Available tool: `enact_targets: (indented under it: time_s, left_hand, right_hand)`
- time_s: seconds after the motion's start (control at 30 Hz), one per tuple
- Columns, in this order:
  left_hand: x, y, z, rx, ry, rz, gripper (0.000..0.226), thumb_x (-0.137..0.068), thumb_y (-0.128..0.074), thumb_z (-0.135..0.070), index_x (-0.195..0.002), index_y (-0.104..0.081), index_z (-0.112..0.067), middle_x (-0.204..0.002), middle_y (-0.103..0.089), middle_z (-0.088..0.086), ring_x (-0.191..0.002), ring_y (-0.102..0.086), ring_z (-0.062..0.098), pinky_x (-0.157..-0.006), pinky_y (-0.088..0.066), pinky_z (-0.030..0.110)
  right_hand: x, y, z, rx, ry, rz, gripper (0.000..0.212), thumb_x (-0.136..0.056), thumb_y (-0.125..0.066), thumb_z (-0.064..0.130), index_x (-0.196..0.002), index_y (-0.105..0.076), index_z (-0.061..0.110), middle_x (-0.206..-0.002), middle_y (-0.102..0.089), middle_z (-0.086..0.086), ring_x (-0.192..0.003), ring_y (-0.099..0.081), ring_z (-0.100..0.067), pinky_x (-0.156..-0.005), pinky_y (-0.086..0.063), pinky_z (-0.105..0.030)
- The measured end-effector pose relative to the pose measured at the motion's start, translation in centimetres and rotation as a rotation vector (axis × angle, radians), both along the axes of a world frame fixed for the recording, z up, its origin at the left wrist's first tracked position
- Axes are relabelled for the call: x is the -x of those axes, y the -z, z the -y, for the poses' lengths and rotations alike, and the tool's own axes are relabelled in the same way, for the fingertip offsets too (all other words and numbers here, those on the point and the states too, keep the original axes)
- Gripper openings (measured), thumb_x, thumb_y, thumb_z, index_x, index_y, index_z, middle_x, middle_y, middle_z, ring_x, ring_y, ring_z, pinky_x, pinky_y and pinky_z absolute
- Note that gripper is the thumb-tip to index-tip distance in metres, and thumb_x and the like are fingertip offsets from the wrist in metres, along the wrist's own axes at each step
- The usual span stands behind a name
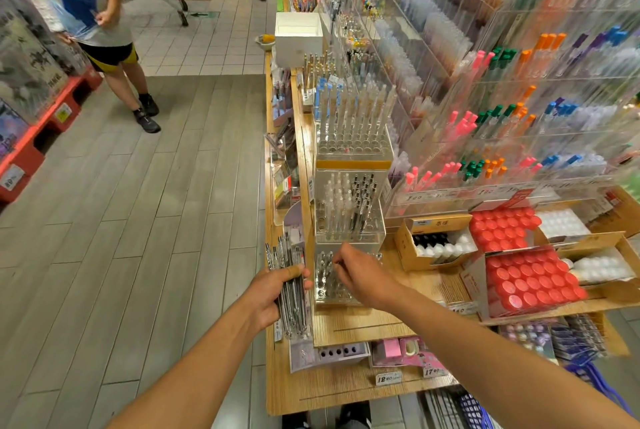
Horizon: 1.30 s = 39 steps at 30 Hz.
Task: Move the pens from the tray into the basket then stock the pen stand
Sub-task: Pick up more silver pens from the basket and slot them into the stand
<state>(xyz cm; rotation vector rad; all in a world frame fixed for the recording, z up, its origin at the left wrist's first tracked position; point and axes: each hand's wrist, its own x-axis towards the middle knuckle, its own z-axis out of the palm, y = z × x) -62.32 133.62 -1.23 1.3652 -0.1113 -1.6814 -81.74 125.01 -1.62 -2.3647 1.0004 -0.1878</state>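
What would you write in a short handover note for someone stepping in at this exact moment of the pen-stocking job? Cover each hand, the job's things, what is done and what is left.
Left hand: grips a bundle of pens upright beside the shelf edge.
Right hand: fingers pinched at the top of the nearest clear pen stand; what they hold is too small to tell.
Stand: a few pens sit in its left holes, most holes empty.
Blue basket sits low at the right.
Done: stocking has begun.
Left: slot the remaining bundle into the stand's empty holes.
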Motion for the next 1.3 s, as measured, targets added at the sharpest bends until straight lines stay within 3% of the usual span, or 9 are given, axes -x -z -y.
enact_targets:
  time_s: [0.1, 0.27, 0.53, 0.63, 0.77, 0.8, 1.03, 1.13, 1.3]
  left_hand:
    - [-0.2, 0.1, 0.0, -0.011, 0.008, 0.0, 0.019, -0.072, -0.077, -0.013, -0.081, -0.078, 0.004, -0.085, -0.073, 0.021, -0.07, -0.073, 0.027, -0.054, -0.059, 0.034]
    - [-0.2, -0.2, 0.2, -0.008, 0.011, 0.014, 0.035, -0.072, -0.076, -0.011, -0.101, -0.067, 0.006, -0.081, -0.072, 0.024, -0.067, -0.072, 0.028, -0.052, -0.058, 0.034]
    - [0.1, -0.4, 0.3, 0.008, 0.025, 0.017, 0.02, -0.085, -0.07, -0.005, -0.1, -0.069, 0.01, -0.083, -0.073, 0.021, -0.069, -0.074, 0.026, -0.052, -0.058, 0.031]
    - [0.3, -0.6, 0.3, 0.022, 0.015, 0.02, 0.021, -0.086, -0.069, -0.003, -0.102, -0.068, 0.01, -0.085, -0.074, 0.021, -0.07, -0.074, 0.025, -0.053, -0.059, 0.03]
    - [0.3, -1.0, 0.4, 0.042, 0.02, 0.027, 0.023, -0.085, -0.07, -0.001, -0.105, -0.067, 0.01, -0.093, -0.073, 0.024, -0.071, -0.074, 0.027, -0.052, -0.057, 0.03]
    - [0.3, -1.0, 0.4, 0.051, 0.032, 0.027, 0.024, -0.085, -0.07, -0.001, -0.106, -0.067, 0.01, -0.094, -0.073, 0.025, -0.072, -0.074, 0.028, -0.052, -0.058, 0.03]
    - [0.3, -0.8, 0.0, 0.07, 0.084, 0.027, 0.031, -0.084, -0.07, -0.001, -0.112, -0.063, 0.009, -0.093, -0.072, 0.026, -0.071, -0.073, 0.029, -0.055, -0.059, 0.033]
    - [0.1, -0.6, -0.2, 0.063, 0.06, 0.034, 0.03, -0.086, -0.068, -0.001, -0.114, -0.063, 0.009, -0.09, -0.071, 0.024, -0.064, -0.07, 0.025, -0.056, -0.06, 0.032]
    - [-0.5, -0.6, -0.1, 0.031, 0.017, 0.084, 0.019, -0.09, -0.064, -0.002, -0.104, -0.067, 0.011, -0.097, -0.073, 0.025, -0.074, -0.074, 0.025, -0.061, -0.062, 0.03]
  right_hand:
    - [-0.1, 0.3, 0.2, 0.018, -0.015, -0.008, 0.01, -0.1, -0.042, 0.023, -0.092, -0.036, 0.024, -0.085, -0.052, 0.0, -0.072, -0.05, -0.018, -0.062, -0.042, -0.034]
    - [-0.3, 1.0, 0.6, 0.114, -0.044, -0.009, 0.006, -0.097, -0.049, 0.021, -0.099, -0.052, 0.016, -0.098, -0.052, 0.001, -0.082, -0.049, -0.016, -0.071, -0.045, -0.031]
    - [-0.9, 1.5, 0.5, 0.278, -0.085, -0.072, 0.014, -0.09, -0.062, 0.018, -0.097, -0.071, 0.012, -0.094, -0.056, -0.003, -0.09, -0.052, -0.023, -0.073, -0.048, -0.037]
    - [-1.9, 0.3, 0.6, 0.147, 0.006, -0.038, 0.015, -0.091, -0.061, 0.024, -0.102, -0.069, 0.017, -0.095, -0.057, 0.001, -0.089, -0.054, -0.017, -0.077, -0.047, -0.031]
    - [-3.6, -2.6, 0.8, -0.494, 0.271, 0.248, 0.022, -0.094, -0.06, 0.034, -0.109, -0.065, 0.019, -0.096, -0.066, 0.002, -0.087, -0.063, -0.012, -0.073, -0.051, -0.027]
    - [-3.8, -3.0, 0.7, -0.567, 0.283, 0.269, 0.02, -0.094, -0.061, 0.034, -0.108, -0.064, 0.019, -0.092, -0.066, 0.003, -0.082, -0.062, -0.01, -0.069, -0.05, -0.024]
    - [-4.1, -4.0, 0.2, -0.696, 0.272, 0.302, 0.006, -0.094, -0.061, 0.019, -0.088, -0.061, 0.019, -0.081, -0.062, -0.002, -0.069, -0.059, -0.011, -0.068, -0.05, -0.029]
    - [-3.4, -4.3, 0.5, -0.707, 0.281, 0.293, 0.005, -0.096, -0.058, 0.017, -0.091, -0.059, 0.017, -0.078, -0.062, -0.002, -0.068, -0.061, -0.01, -0.066, -0.051, -0.027]
    - [-2.2, -5.2, 1.6, -0.539, 0.303, 0.306, 0.004, -0.099, -0.052, 0.018, -0.099, -0.054, 0.015, -0.088, -0.064, -0.005, -0.079, -0.065, -0.017, -0.07, -0.054, -0.029]
